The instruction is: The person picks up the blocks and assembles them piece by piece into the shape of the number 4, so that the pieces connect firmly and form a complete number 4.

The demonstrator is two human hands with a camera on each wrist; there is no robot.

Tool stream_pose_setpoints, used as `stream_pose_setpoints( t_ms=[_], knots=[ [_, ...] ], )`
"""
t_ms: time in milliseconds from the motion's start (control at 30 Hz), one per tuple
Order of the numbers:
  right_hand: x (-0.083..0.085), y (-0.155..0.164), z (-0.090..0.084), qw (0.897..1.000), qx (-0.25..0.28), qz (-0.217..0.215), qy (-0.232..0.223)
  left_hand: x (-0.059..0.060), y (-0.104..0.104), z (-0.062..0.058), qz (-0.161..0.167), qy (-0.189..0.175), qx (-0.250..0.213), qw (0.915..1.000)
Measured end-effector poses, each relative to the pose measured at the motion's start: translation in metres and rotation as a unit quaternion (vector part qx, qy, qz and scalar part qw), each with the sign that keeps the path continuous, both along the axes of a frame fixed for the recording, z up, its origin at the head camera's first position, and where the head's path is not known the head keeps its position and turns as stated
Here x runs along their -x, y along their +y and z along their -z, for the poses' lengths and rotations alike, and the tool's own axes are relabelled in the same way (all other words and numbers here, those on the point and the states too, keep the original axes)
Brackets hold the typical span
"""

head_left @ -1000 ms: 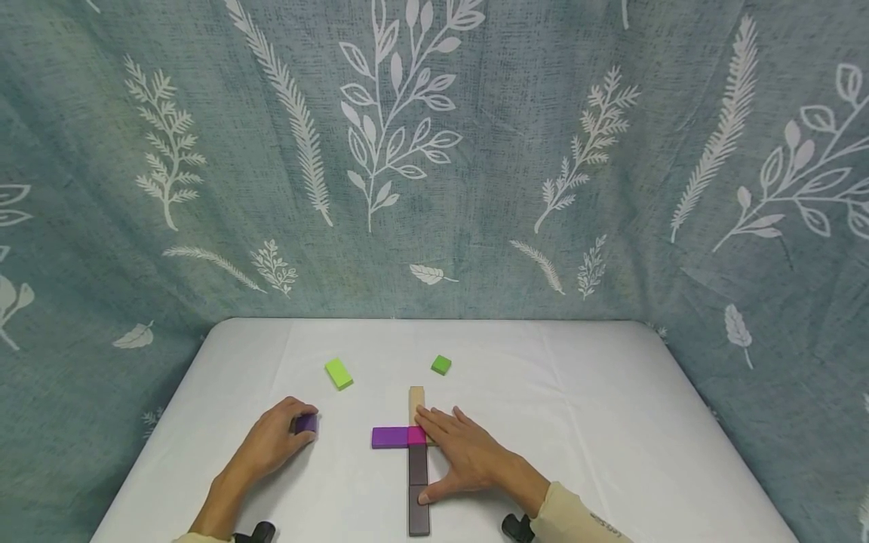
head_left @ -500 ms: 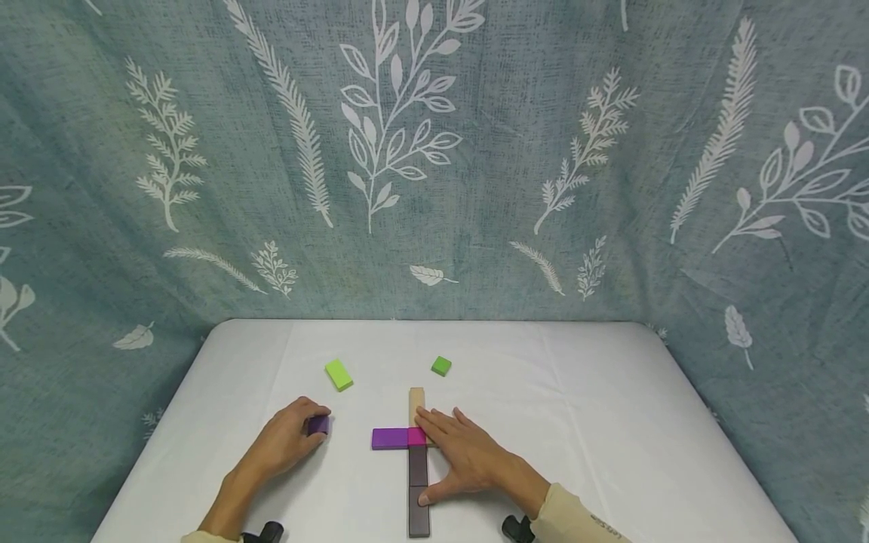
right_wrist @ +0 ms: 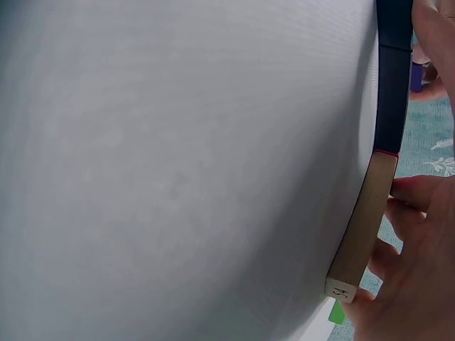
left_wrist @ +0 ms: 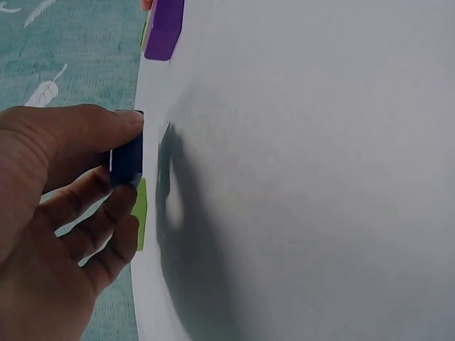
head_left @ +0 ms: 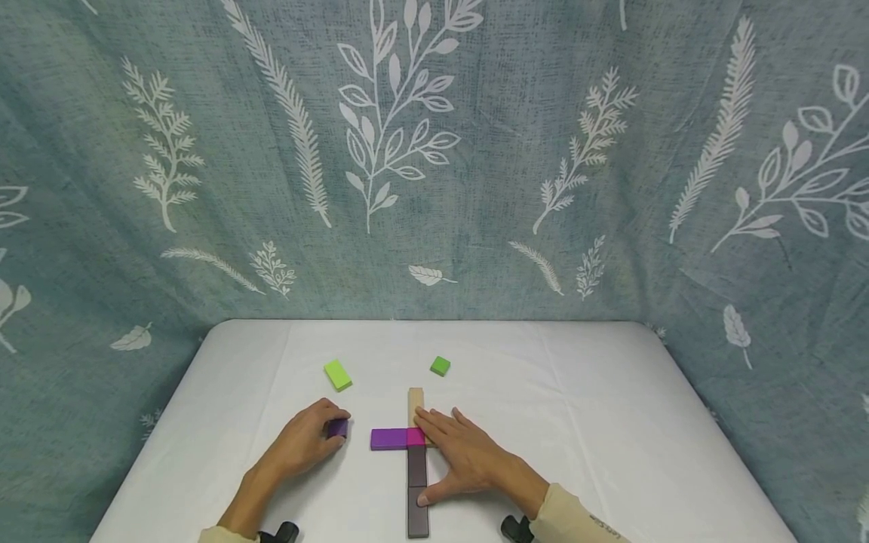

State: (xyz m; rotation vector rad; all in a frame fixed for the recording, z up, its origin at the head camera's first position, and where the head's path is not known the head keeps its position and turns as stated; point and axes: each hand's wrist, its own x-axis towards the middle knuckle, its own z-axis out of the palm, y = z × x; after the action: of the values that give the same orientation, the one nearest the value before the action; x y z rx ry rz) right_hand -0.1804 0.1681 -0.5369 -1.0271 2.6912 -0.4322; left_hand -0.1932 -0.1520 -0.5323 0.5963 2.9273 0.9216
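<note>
Pinching a small dark purple block [head_left: 337, 428], the left hand [head_left: 305, 445] has slid it right toward the purple block [head_left: 388, 438]; right hand [head_left: 462, 452] stays flat on the cross.

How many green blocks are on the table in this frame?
2. The oblong green block lies toward the table's far left, beyond the left hand. The small green block sits farther right, beyond the tan block. None seems hidden under the hands.
</note>
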Motion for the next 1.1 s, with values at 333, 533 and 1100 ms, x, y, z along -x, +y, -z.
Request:
stream_pose_setpoints(
  t_ms=[333,533,1100],
  knots=[
    [0.0,0.0,0.0,1.0,-0.005,0.001,0.003,-0.003,0.016,0.002,0.037,0.004,-0.002,0.9993],
    [0.0,0.0,0.0,1.0,-0.002,-0.003,0.01,-0.003,0.023,0.002,0.049,0.003,0.001,0.9988],
    [0.001,0.001,0.001,1.0,-0.005,-0.004,0.01,-0.002,0.032,0.005,0.054,-0.007,0.006,0.9985]
  ],
)
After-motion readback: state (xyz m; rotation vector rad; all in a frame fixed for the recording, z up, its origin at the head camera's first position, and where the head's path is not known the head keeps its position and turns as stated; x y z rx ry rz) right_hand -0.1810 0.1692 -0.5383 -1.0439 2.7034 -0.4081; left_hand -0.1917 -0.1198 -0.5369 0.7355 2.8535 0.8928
